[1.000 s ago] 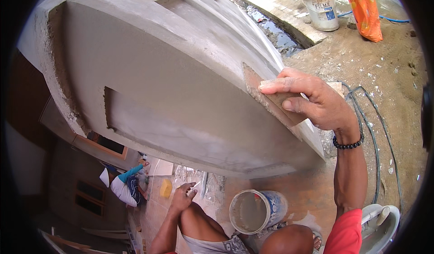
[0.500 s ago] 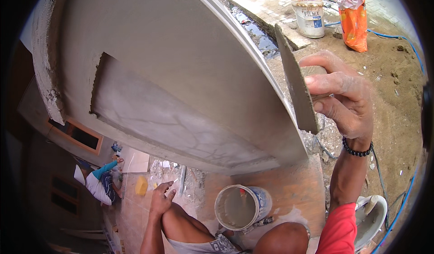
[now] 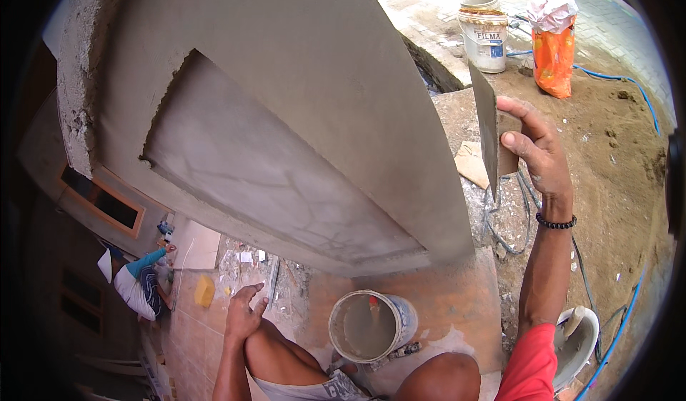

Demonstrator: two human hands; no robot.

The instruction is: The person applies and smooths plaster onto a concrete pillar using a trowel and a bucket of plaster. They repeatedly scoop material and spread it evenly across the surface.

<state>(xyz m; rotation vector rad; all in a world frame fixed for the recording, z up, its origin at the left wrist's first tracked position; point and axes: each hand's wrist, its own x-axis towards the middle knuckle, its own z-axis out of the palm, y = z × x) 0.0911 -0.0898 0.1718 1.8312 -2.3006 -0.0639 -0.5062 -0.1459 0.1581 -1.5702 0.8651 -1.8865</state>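
Observation:
My right hand (image 3: 542,151) grips the block handle of a plastering float (image 3: 487,126), its thin flat blade held on edge and turned toward the wall. The float is raised just right of the curved edge of a grey plastered wall (image 3: 336,108), with a gap showing between them. A sunken, rough-edged panel (image 3: 264,165) runs along that wall. My left hand (image 3: 246,314) rests by my knee, fingers loosely apart, and I make out nothing held in it. Between my knees and the wall stands a bucket (image 3: 364,326) of grey mix, with a red-handled brush (image 3: 374,304) in it.
At lower right is a white tub (image 3: 576,347) with a tool in it. A white pail (image 3: 483,40) and an orange sack (image 3: 554,51) stand farther off on sandy ground. A blue hose (image 3: 620,337) crosses there. Another person (image 3: 139,283) crouches at left near a yellow block (image 3: 204,291).
My right hand has drawn the float away from the wall's edge, and its blade is turned more edge-on. The view has shifted slightly. My left hand stays by the knee.

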